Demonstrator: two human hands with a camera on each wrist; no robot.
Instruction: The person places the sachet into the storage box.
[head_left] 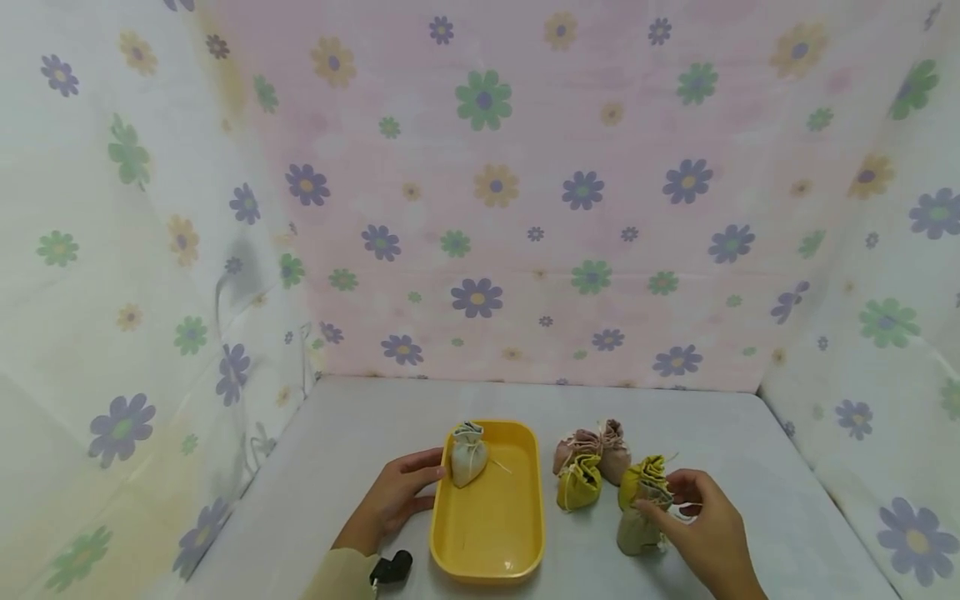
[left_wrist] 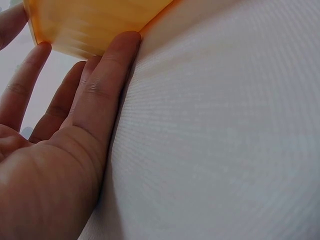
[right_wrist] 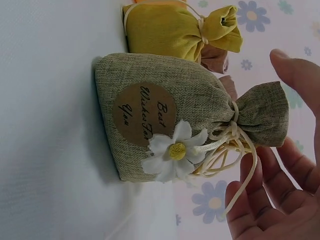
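Note:
Fingers of my left hand (head_left: 405,492) touch the left wall of a yellow tray (head_left: 487,575); in the left wrist view they are mostly straight against its side. A pale drawstring pouch (head_left: 468,458) lies in the tray's far left corner. On the right, my right hand (head_left: 705,517) is at the neck of an upright grey-green drawstring pouch (right_wrist: 155,67). Its thumb (right_wrist: 295,70) stands apart from the cloth, with the other fingers at the cord side. This pouch bears a white flower (right_wrist: 167,159) and a round "Best Wishes For You" label (right_wrist: 135,107).
A yellow pouch (head_left: 637,475) stands right behind the grey-green one. Between it and the tray sit another yellow pouch (head_left: 577,487) and pinkish-brown pouches (head_left: 615,454). A black object with a cord (head_left: 393,568) lies by my left sleeve. Flowered cloth walls (head_left: 525,250) surround the white table.

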